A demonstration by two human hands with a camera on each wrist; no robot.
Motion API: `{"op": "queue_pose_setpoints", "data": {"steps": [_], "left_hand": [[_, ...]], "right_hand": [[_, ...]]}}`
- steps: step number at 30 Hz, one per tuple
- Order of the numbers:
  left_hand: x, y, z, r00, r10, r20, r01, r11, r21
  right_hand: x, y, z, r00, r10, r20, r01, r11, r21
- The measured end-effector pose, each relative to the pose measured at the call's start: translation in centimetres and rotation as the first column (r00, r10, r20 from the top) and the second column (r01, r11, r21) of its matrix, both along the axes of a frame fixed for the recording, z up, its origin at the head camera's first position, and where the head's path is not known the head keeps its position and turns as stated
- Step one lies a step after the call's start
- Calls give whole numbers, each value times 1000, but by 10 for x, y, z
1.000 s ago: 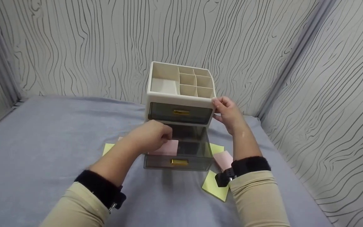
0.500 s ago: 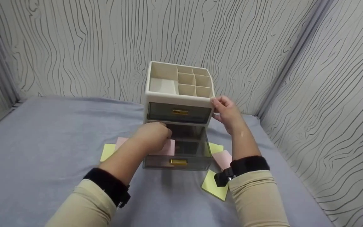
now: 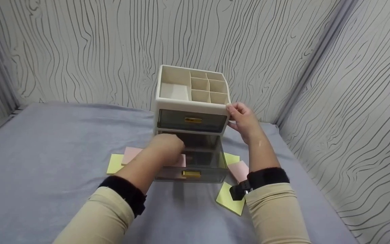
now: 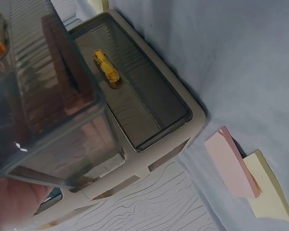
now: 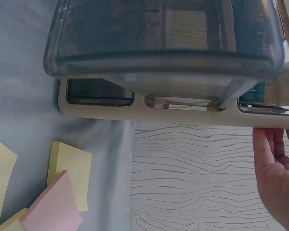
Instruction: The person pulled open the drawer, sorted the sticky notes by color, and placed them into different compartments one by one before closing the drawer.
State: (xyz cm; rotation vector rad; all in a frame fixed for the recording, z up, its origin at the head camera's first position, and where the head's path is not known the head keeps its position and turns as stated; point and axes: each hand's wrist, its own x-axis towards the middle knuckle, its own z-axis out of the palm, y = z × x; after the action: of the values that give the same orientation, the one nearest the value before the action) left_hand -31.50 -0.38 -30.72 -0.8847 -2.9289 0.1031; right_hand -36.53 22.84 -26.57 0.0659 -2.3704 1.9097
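A cream desktop organizer [image 3: 191, 106] stands mid-table, its smoky upper drawer closed and the clear lower drawer [image 3: 212, 174] pulled out. My left hand [image 3: 168, 149] reaches down into the open drawer at its left side, fingers curled. It grips a pink sticky-note pad [image 3: 181, 161], which shows beside the hand; the fingertips are hidden. My right hand [image 3: 245, 123] holds the organizer's right side near the top front corner, thumb at the edge. In the right wrist view, the right hand's fingers [image 5: 264, 149] touch the side.
Left of the drawer lie a pink pad [image 3: 131, 155] and a yellow pad [image 3: 114, 164]. To its right are another pink pad [image 3: 239, 171] and yellow pads [image 3: 230, 200]. Divided compartments [image 3: 200, 84] top the organizer. Patterned walls [image 3: 90, 51] rise behind the cloth-covered table [image 3: 52, 152].
My left hand has moved slightly right and lower into the drawer, and the pink pad in it has shifted slightly down and left. The right hand keeps its place on the organizer.
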Motion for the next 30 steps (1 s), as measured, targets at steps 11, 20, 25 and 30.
{"op": "queue_pose_setpoints", "data": {"steps": [11,20,25,30], "left_hand": [[1,-4,8,995,-42,94,38,999,37],[-1,-26,9,964,-261,53,240,937,256],[-4,-46,6,949,-315,16,264,822,504],[-9,-70,-2,962,-217,166,7,628,778]], "right_hand": [[1,0,0,1000,6,9,-6,1000,20],[1,0,0,1000,-9,11,9,1000,17],[2,0,0,1000,-15,11,15,1000,11],[2,-1,0,1000,-19,9,19,1000,13]]}}
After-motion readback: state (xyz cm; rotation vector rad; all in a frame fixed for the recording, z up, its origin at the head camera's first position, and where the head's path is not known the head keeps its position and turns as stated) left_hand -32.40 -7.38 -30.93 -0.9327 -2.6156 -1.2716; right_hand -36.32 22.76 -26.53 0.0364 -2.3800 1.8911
